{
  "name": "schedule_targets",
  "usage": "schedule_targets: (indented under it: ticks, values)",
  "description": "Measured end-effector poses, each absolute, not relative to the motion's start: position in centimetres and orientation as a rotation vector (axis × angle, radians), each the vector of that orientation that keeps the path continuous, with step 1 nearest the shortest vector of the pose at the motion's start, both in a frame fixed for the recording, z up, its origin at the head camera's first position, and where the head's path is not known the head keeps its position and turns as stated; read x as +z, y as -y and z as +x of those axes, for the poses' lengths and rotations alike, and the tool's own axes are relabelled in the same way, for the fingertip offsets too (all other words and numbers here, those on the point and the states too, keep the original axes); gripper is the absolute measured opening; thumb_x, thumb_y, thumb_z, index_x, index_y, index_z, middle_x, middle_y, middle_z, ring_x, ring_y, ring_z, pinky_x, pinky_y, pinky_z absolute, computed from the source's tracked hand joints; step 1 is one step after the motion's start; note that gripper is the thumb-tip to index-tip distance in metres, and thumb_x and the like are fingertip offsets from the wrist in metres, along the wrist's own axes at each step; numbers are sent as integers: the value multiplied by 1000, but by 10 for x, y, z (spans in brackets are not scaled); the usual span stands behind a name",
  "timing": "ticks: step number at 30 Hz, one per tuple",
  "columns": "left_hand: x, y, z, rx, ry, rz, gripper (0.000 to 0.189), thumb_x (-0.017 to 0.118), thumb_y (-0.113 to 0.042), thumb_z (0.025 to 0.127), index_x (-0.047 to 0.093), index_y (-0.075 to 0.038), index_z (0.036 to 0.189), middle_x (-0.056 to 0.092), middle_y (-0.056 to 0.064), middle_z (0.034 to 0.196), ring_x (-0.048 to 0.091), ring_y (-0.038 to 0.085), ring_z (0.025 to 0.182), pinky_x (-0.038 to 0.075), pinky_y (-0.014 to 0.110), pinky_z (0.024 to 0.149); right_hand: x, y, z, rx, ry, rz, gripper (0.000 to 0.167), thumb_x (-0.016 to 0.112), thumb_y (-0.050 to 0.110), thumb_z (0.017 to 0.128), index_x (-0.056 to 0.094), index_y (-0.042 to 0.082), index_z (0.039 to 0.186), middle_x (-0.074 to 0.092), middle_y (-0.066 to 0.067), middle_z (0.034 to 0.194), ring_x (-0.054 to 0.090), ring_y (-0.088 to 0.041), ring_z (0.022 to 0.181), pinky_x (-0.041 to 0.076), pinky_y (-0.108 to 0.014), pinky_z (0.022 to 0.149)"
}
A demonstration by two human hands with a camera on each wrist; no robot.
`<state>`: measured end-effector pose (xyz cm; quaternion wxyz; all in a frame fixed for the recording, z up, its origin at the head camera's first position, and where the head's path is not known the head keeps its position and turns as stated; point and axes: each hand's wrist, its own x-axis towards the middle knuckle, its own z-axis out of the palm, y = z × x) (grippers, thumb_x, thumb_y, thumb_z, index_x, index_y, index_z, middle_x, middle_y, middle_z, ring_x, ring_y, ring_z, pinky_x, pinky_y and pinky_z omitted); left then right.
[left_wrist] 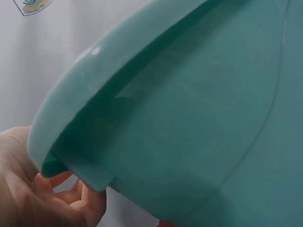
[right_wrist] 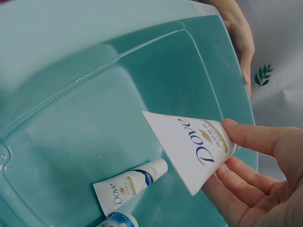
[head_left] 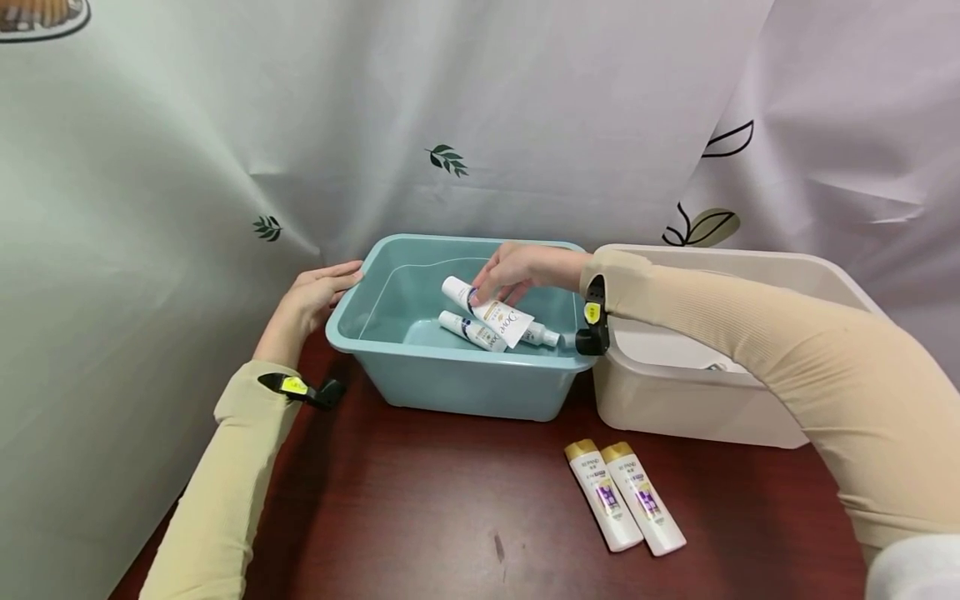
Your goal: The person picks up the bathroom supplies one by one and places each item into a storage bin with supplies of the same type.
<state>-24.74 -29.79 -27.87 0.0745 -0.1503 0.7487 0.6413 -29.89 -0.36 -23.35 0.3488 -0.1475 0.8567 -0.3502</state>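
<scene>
My right hand (head_left: 517,271) pinches a white Dove squeeze tube (right_wrist: 196,146) near its cap end, inside a blue-green plastic basin (head_left: 457,383). The tube's flat, wide end points down and away from the palm in the right wrist view. Below it, a second Dove tube (right_wrist: 125,187) lies on the basin floor. Another white and blue tube (head_left: 542,335) lies there too, partly covered by the held one. At the basin's left end, my left hand (head_left: 311,296) grips the rim, its fingers curled under the edge (left_wrist: 78,175) in the left wrist view.
A beige bin (head_left: 697,400) stands directly right of the basin, with a small object inside, mostly hidden by my right sleeve. Two white bottles with gold caps (head_left: 603,496) lie side by side on the dark red table (head_left: 420,500). A pale curtain (head_left: 360,125) hangs behind.
</scene>
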Motion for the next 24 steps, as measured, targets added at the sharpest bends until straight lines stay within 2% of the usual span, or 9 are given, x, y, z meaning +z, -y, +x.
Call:
schedule_targets:
  ticks: [6,17,20,24]
  values:
    - [-278,299,-248,1920,-2248,-453,61,65,-32,92,41,-21,147,52,0,134,62,-3,81,52,17,69,-236,7,-301,-899,-2212,-387,42,72,15,86,62,5,126,65,-14,122,64,-24,107,55,-31,84]
    - [-279,297,-247,1918,-2253,-458,60,64,-32,92,42,-20,146,58,-10,110,62,-1,81,52,17,68,-243,10,-306,-898,-2213,-376,40,72,18,86,64,6,123,67,-12,119,65,-23,107,56,-31,84]
    - [-280,297,-248,1911,-2253,-459,60,64,-32,92,42,-21,147,57,-5,122,61,-2,83,52,17,69,-244,12,-307,-897,-2208,-369,39,71,17,87,64,6,124,66,-13,121,65,-23,107,55,-32,85]
    - [-280,296,-249,1873,-2284,-447,60,62,-35,93,40,-23,147,46,3,144,59,-2,89,52,15,72,-245,13,-309,-885,-2208,-362,40,71,17,87,63,6,124,65,-13,123,65,-24,109,55,-32,86]
